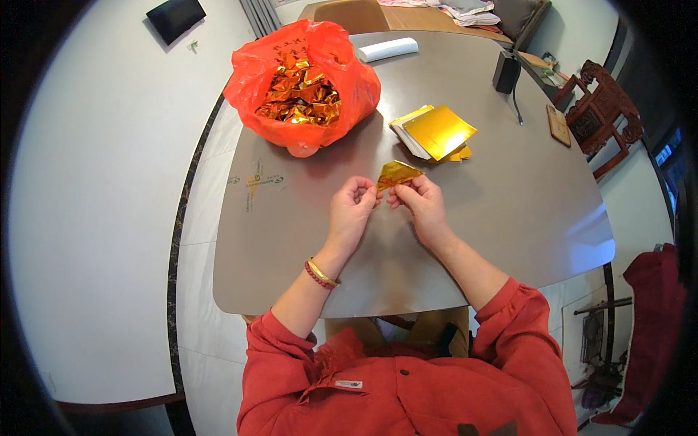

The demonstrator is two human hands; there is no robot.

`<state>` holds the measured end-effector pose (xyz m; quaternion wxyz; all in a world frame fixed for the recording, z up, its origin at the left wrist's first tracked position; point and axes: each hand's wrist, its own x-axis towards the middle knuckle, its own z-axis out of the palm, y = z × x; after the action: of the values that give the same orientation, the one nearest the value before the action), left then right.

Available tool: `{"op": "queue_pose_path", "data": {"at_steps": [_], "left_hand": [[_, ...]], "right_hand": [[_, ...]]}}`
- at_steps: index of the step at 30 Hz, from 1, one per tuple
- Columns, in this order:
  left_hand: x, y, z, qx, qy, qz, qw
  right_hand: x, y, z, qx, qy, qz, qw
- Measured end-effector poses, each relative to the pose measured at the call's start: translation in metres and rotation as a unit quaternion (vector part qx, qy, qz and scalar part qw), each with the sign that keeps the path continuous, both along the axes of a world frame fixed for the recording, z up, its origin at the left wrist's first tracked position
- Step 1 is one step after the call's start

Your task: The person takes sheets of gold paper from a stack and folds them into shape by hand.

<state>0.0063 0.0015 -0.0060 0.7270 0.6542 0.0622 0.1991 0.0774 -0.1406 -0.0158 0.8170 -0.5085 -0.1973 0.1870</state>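
Observation:
A partly folded sheet of gold foil paper (399, 174) is held up between my two hands, above the table. My left hand (354, 203) pinches its left corner between thumb and fingers. At the right end, my right hand (420, 203) grips the lower edge with thumb and forefinger. Just beyond the hands lies an uneven stack of gold foil paper (440, 131), white showing along its edges. Farther off to the left stands a red plastic bag (357, 92), its mouth wide, filled with folded gold foil pieces (302, 90).
The grey table (507, 196) has tape stuck on its left part (259, 182). Toward the back are a white oblong object (387, 49) and a black box-shaped device (506, 72) with a cable. A phone (558, 126) lies by the right edge, near a carved wooden chair (605, 109).

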Motion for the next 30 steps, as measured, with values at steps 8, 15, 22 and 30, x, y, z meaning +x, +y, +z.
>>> {"op": "queue_pose_path", "data": {"at_steps": [8, 15, 22, 30], "left_hand": [[-0.004, 0.008, 0.007, -0.003, 0.06, -0.026, 0.998], [-0.004, 0.012, 0.004, -0.058, 0.078, -0.057, 0.994], [-0.003, 0.014, 0.004, -0.061, 0.086, -0.092, 0.99], [-0.007, 0.016, 0.015, 0.236, 0.074, 0.04, 0.968]], "right_hand": [[0.002, -0.002, 0.007, 0.044, -0.02, -0.056, 0.997], [0.005, -0.003, 0.0, 0.013, 0.007, -0.004, 1.0], [0.013, -0.008, -0.001, -0.022, 0.011, -0.028, 0.999], [0.016, -0.011, 0.011, -0.283, -0.403, -0.239, 0.837]]}}
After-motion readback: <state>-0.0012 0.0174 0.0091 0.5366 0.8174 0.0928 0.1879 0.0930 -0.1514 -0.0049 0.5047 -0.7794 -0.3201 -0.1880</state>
